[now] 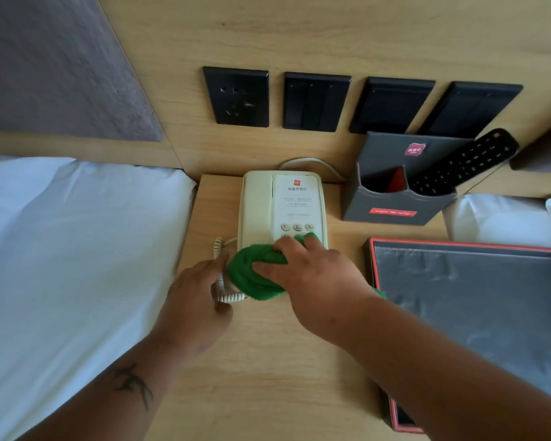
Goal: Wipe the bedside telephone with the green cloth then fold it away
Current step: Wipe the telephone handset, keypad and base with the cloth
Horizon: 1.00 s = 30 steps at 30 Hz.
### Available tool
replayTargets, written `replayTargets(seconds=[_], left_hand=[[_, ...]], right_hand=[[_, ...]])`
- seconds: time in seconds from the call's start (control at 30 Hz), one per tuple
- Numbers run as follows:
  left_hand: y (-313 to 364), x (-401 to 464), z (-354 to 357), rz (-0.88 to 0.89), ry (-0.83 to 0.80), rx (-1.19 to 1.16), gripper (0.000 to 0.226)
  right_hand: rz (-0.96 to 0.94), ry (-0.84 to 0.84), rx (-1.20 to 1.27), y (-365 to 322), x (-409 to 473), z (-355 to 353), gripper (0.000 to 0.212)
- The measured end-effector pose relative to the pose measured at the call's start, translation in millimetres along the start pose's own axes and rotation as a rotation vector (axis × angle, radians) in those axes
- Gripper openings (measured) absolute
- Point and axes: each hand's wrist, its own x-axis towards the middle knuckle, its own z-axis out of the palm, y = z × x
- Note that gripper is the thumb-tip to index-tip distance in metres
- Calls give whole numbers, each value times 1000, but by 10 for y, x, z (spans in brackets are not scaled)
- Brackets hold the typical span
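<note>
A cream telephone point(282, 205) stands at the back of the wooden bedside table point(268, 361), handset on its left side. My right hand point(312, 275) presses the bunched green cloth point(252, 275) onto the phone's near end, covering the lower keys. My left hand point(193, 300) rests beside the phone's near left corner, fingers touching the coiled white cord point(228, 296). Whether it grips the cord I cannot tell.
A grey holder point(395, 205) with a black remote point(462, 163) stands right of the phone. A dark tray with a red rim point(465, 300) fills the table's right side. A white bed point(70, 256) lies left. Black socket and switch plates point(315, 101) sit on the wall panel behind.
</note>
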Motion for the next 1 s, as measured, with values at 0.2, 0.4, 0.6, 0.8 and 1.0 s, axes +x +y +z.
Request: replayTargets(seconds=[0.2,0.4,0.6,0.8,1.0], left_hand=[[101,145,-15,-126,158,-266,41],[518,506,118,-137,172,-322,65],[517,614,168,-181,71,-393,17],[597,498,43,-163,21,-667,22],[823,372,13,48,-68,-881,21]], right_hand=[[19,-17,43,8,-200,80,65],[230,165,401,147,-537,183,65],[447,389,787,331,-615,218,64],[473,456,1068,313,-427,28,62],[336,549,977,30,-272,-124,51]])
